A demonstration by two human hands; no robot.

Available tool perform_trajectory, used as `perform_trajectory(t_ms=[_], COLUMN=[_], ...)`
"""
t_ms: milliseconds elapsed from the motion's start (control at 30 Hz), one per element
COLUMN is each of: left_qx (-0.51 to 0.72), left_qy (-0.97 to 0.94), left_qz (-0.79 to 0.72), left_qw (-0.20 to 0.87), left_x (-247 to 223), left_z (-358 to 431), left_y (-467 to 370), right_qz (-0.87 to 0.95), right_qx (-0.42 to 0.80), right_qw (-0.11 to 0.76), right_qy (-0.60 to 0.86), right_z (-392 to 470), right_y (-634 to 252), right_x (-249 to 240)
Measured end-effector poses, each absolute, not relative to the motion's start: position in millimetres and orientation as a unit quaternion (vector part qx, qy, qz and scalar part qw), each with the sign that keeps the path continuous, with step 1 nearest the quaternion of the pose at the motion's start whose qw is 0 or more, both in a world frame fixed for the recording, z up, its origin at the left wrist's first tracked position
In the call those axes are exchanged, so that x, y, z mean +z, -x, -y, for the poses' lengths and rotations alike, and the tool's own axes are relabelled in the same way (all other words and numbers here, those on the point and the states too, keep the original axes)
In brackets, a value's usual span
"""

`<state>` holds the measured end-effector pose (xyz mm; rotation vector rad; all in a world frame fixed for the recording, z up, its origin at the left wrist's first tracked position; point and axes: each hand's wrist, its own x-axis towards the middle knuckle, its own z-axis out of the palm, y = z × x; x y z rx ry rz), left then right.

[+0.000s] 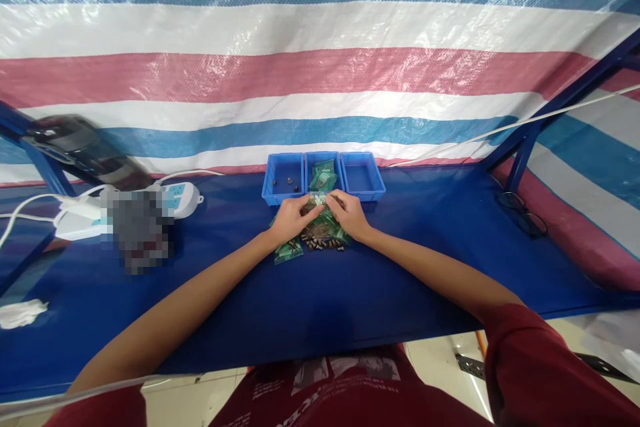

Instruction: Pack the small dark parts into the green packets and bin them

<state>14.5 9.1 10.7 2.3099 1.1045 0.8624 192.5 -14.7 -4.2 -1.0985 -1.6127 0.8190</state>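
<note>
My left hand (293, 219) and my right hand (351, 216) meet at the middle of the table. Both are closed, thumbs and fingers pinching the edges of a small clear-and-green plastic bag (317, 199); its contents are too small to make out. Below them lies a heap of small metal fittings (323, 241), brownish and silvery. Another green plastic bag (289, 252) rests flat by my left wrist, and more bags lie under my hands. Just behind stand three joined blue bins. The middle bin (308, 170) holds green bags, the left bin (273, 197) a few small dark parts.
The right bin (361, 177) completes the row on the blue table (425, 213). At left are a white power strip (186, 200) with cables and a blurred dark object (140, 227). Crumpled white tissue (23, 313) lies far left, glasses (523, 213) far right. Striped sheeting (320, 73) hangs behind.
</note>
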Motion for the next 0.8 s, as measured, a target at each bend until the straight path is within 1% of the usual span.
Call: perform_trajectory(t_ms=[800], left_qx=[0.315], left_qy=[-0.835], left_qz=[-0.397], left_qw=[0.214], left_x=[13.3], left_z=[-8.2], left_y=[-15.9], right_qz=[0.669], right_qx=[0.329], right_qw=[0.483], right_qy=[0.458], right_z=[15.2], right_y=[-193.1], right_x=[-2.2])
